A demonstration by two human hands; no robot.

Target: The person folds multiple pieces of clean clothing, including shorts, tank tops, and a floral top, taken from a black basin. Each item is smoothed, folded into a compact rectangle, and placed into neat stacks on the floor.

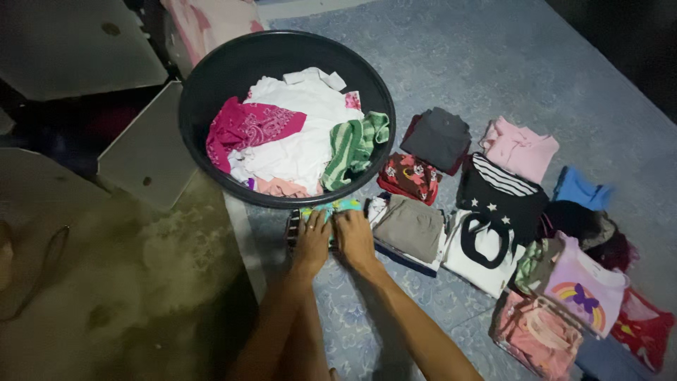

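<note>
both hands are lying side by side, fingers flat, the left hand point(311, 240) and right hand point(355, 237) pressing down on a small folded turquoise patterned garment point(326, 209) on the blue floor mat point(451, 63), just beside the round dark plastic basin point(211, 85) of unfolded clothes.

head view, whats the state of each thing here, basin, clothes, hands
basin: upright, part full of unfolded clothes
pink patterned cloth: crumpled in the basin
green striped cloth: bunched in the basin
small colourful garment: flat on the mat, under both hands
left hand: pressed flat on it
right hand: pressed flat on it
folded piles: stacked on the mat
</note>
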